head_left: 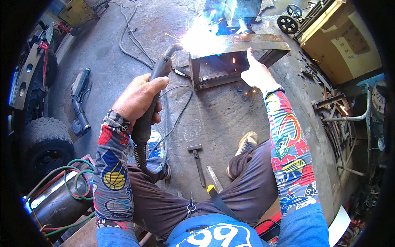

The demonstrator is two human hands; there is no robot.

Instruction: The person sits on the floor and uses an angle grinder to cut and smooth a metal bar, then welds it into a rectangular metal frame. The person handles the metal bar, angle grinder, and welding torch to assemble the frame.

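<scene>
My left hand is closed round the black handle of a welding torch. The torch's bent neck points up to a steel frame, where a glaring white-blue arc throws sparks and smoke. That glare hides the nozzle tip and the frame's far left corner. The frame is a boxy piece of flat bars standing on the floor. My right hand is against its front right side, index finger stretched up over the top bar and thumb spread out. Its other fingers are hardly visible. Between my feet lies a hammer.
A flat metal bar lies near the hammer. Cables trail over the floor at left. A gas cylinder with coiled hoses and a tyre stand left. Metal scraps and a large carton are at right.
</scene>
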